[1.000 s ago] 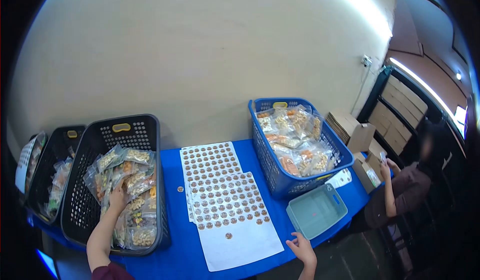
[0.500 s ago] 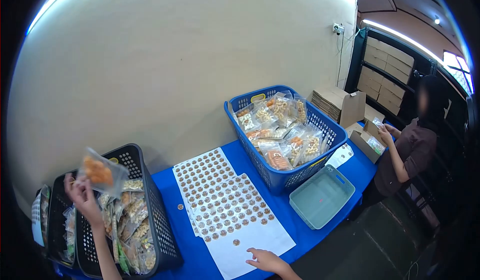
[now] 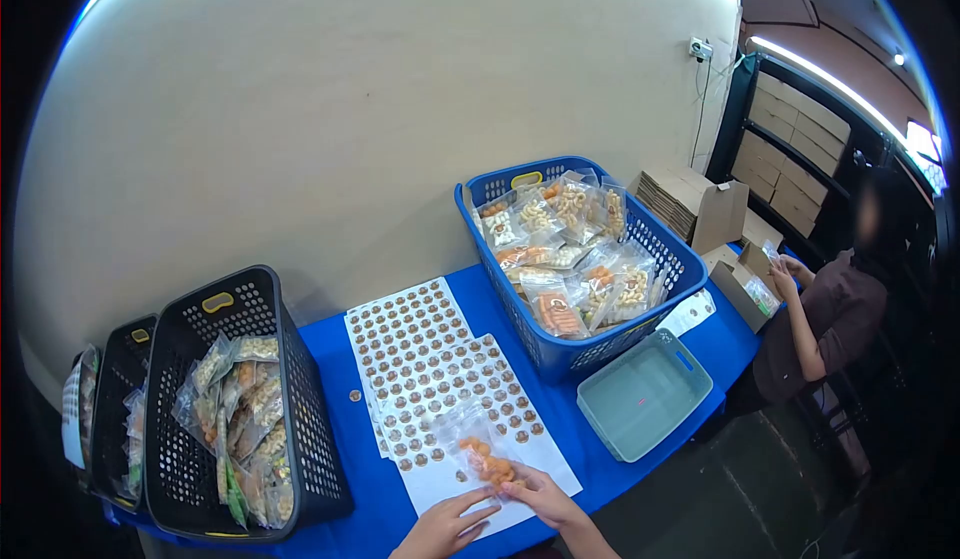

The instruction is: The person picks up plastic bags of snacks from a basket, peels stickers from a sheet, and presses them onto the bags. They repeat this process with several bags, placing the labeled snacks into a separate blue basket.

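A clear plastic bag of orange snack pieces (image 3: 487,456) is held over the lower part of the white sticker sheet (image 3: 520,387). My right hand (image 3: 545,500) pinches the bag's lower right corner between thumb and fingers. At its lower left edge lies my left hand (image 3: 447,527), fingers stretched towards the bag and slightly apart. Rows of small round brown stickers cover the sheet, and a second sticker sheet (image 3: 405,309) lies partly beneath it. The bag hides some stickers. One loose round sticker (image 3: 355,396) sits on the blue tablecloth (image 3: 335,359).
At left, a black basket (image 3: 318,389) holds several snack bags, with another black basket (image 3: 125,359) beside it. A blue basket (image 3: 585,354) full of snack bags stands behind a green tray (image 3: 650,399). At right, a person (image 3: 820,309) works by an open cardboard box (image 3: 745,284).
My left hand has come from above the black basket to the sticker sheet, bringing the snack bag. My right hand has gone from pointing over the sheet to gripping the bag.
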`<state>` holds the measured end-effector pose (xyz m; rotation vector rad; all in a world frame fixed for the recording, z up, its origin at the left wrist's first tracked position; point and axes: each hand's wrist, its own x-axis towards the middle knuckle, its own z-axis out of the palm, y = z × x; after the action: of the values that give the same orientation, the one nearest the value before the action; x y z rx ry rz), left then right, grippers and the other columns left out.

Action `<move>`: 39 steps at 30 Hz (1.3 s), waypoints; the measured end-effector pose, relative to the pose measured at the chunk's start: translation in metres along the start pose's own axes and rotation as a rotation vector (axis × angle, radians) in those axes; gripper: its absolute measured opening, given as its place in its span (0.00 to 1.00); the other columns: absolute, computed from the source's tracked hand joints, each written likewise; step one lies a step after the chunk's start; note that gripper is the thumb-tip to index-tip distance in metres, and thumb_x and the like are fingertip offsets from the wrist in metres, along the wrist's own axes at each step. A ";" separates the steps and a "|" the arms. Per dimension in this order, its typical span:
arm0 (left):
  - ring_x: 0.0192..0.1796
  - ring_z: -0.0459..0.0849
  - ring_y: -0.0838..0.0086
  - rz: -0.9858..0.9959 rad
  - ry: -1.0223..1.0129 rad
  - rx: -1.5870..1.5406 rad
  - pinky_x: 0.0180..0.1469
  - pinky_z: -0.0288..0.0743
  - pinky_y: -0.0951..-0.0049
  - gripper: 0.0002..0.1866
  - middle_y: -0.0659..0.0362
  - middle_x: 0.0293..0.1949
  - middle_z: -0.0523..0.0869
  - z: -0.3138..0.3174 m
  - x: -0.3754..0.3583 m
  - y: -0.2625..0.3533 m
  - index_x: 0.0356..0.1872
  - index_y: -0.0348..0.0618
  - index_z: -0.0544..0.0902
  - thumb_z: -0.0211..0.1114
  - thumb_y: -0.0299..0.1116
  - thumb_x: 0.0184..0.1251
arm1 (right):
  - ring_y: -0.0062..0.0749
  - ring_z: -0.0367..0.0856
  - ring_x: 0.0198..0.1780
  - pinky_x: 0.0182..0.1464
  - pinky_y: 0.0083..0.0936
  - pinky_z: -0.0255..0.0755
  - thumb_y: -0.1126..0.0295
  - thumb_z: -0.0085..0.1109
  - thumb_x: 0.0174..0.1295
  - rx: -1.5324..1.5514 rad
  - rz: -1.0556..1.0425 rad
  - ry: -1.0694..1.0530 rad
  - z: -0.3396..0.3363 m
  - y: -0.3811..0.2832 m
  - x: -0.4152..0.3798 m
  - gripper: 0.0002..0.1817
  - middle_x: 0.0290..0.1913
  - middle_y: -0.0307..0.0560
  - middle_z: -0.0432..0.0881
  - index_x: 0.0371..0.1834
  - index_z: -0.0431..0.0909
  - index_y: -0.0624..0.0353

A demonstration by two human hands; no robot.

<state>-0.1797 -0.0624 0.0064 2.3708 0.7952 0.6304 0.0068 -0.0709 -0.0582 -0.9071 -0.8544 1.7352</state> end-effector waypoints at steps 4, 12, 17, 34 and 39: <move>0.54 0.73 0.64 -0.418 0.293 -0.754 0.51 0.71 0.65 0.25 0.53 0.58 0.67 0.046 -0.009 -0.017 0.60 0.48 0.61 0.56 0.34 0.62 | 0.42 0.70 0.54 0.53 0.30 0.63 0.76 0.52 0.56 -0.704 -0.341 0.270 0.001 -0.001 0.002 0.24 0.53 0.55 0.71 0.58 0.62 0.63; 0.51 0.75 0.65 -0.690 0.766 -1.221 0.49 0.73 0.63 0.16 0.50 0.52 0.72 0.028 -0.007 -0.018 0.52 0.40 0.65 0.48 0.34 0.67 | 0.40 0.66 0.57 0.57 0.33 0.58 0.67 0.59 0.52 -1.184 -0.729 -0.181 0.051 -0.031 0.007 0.22 0.55 0.49 0.70 0.52 0.69 0.57; 0.56 0.70 0.64 -0.615 1.092 -1.207 0.54 0.69 0.62 0.21 0.50 0.55 0.69 0.013 -0.018 -0.021 0.58 0.38 0.59 0.47 0.37 0.68 | 0.26 0.73 0.44 0.42 0.22 0.69 0.72 0.55 0.56 -0.676 -0.438 -0.062 -0.007 -0.009 0.050 0.15 0.45 0.42 0.75 0.48 0.73 0.58; 0.53 0.74 0.63 -0.687 1.125 -1.183 0.51 0.72 0.63 0.20 0.46 0.52 0.71 0.071 0.044 0.021 0.57 0.37 0.59 0.48 0.33 0.67 | 0.47 0.62 0.55 0.52 0.38 0.63 0.72 0.61 0.47 -1.379 0.009 0.225 -0.172 0.113 0.109 0.27 0.50 0.51 0.63 0.51 0.62 0.55; 0.51 0.75 0.66 -0.667 1.075 -1.168 0.49 0.74 0.67 0.18 0.47 0.50 0.73 0.077 0.060 0.032 0.55 0.36 0.62 0.48 0.31 0.67 | 0.44 0.63 0.52 0.49 0.36 0.64 0.74 0.61 0.45 -1.325 0.046 0.220 -0.177 0.110 0.115 0.21 0.45 0.48 0.63 0.43 0.64 0.50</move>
<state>-0.0798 -0.0715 -0.0146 0.5513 1.0901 1.5110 0.0834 0.0304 -0.2592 -1.8959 -1.8595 0.8935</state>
